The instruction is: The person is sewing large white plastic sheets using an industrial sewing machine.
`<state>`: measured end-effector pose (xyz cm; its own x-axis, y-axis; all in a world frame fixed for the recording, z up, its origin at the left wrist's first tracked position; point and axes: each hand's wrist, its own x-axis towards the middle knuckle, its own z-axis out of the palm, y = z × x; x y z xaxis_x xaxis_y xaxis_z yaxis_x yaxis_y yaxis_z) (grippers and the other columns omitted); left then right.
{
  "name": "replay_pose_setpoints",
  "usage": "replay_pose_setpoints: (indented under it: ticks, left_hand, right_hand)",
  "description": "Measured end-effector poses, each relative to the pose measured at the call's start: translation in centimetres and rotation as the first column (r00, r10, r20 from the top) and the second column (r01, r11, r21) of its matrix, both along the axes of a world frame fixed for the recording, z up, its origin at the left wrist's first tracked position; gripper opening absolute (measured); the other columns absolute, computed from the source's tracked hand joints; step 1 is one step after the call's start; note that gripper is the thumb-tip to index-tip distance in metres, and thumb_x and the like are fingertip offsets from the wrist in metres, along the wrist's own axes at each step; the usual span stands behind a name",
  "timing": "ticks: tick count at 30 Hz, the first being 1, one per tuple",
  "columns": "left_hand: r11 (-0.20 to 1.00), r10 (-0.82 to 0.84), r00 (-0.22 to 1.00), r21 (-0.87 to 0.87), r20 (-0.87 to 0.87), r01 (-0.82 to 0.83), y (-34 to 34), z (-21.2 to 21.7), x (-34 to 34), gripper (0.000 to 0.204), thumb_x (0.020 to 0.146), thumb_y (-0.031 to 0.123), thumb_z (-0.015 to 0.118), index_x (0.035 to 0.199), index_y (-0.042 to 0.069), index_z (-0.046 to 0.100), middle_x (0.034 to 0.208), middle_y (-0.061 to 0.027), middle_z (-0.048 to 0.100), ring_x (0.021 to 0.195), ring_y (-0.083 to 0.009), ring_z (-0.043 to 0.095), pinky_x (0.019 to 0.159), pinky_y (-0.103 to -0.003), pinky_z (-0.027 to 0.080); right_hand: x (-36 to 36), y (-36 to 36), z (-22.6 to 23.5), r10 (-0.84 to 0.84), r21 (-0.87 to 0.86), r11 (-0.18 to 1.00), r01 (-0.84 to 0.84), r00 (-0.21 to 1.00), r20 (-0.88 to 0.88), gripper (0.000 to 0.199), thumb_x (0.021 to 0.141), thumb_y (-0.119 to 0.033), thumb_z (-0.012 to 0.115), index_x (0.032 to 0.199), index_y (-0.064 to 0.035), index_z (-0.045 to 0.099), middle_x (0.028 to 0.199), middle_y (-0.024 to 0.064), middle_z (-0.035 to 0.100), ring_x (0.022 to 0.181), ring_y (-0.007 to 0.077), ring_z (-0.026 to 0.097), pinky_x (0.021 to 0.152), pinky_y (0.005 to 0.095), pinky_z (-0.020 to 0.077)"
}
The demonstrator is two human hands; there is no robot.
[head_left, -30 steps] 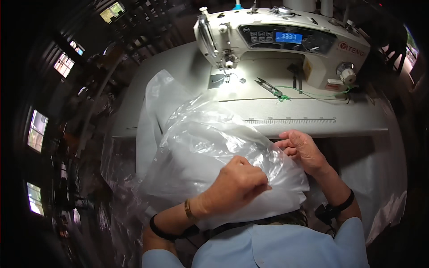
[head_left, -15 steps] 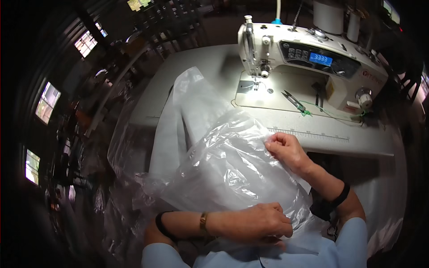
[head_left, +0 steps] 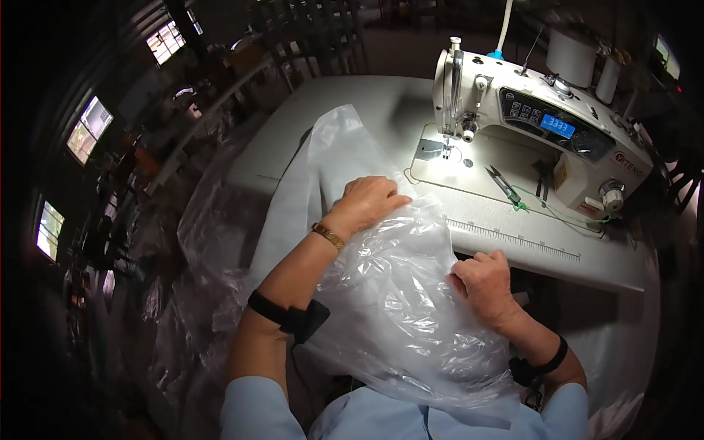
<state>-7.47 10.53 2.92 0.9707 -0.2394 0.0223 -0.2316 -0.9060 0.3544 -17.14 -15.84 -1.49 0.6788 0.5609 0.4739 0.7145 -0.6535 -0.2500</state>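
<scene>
A crinkled sheet of clear plastic [head_left: 411, 293] spreads from the sewing table down over my lap. My left hand [head_left: 372, 199] lies at its upper end, fingers curled and closed on the plastic, the thumb reaching right. At the sheet's right edge, just off the table's front, my right hand [head_left: 485, 284] pinches the plastic between thumb and fingers. Beyond my left hand, a smoother whitish translucent piece [head_left: 334, 143] extends across the table top. The sewing machine [head_left: 543, 110] stands to the far right, its lit needle area [head_left: 447, 150] apart from both hands.
Thread snips [head_left: 504, 187] with green thread lie on the machine bed. A ruler strip [head_left: 513, 238] runs along the table's front. Thread cones [head_left: 572, 59] stand behind the machine. More clear plastic [head_left: 213, 227] hangs off the table's left side.
My left hand has swung up from near my body to the sheet's upper end. My right hand has come slightly nearer along the sheet's right edge. The view has shifted.
</scene>
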Motion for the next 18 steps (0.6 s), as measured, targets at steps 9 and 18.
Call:
replay_pose_setpoints:
  ticks: [9, 18]
  left_hand:
    - [0.943, -0.129, 0.992, -0.312, -0.013, 0.119, -0.5, 1.3, -1.5, 0.021, 0.078, 0.021, 0.074, 0.082, 0.003, 0.065, 0.073, -0.0101, 0.064, 0.06, -0.0176, 0.057, 0.058, -0.033, 0.045]
    - [0.884, -0.416, 0.658, 0.112, 0.628, 0.453, -2.9, 6.2, -9.7, 0.015, 0.083, 0.007, 0.072, 0.078, 0.008, 0.058, 0.067, -0.0024, 0.054, 0.059, -0.0207, 0.054, 0.09, -0.044, 0.044]
  right_hand:
    - [-1.1, -0.2, 0.5, 0.115, 0.076, 0.989, -0.124, 0.986, 0.118, 0.016, 0.077, -0.015, 0.073, 0.073, -0.0089, 0.058, 0.069, 0.0042, 0.059, 0.068, 0.023, 0.057, 0.065, 0.0371, 0.0394]
    - [-0.1, -2.8, 1.6, 0.465, 0.625, 0.767, -0.144, 0.796, -0.388, 0.045, 0.082, -0.034, 0.079, 0.109, -0.0035, 0.062, 0.105, 0.0109, 0.065, 0.098, 0.0248, 0.063, 0.089, 0.036, 0.0475]
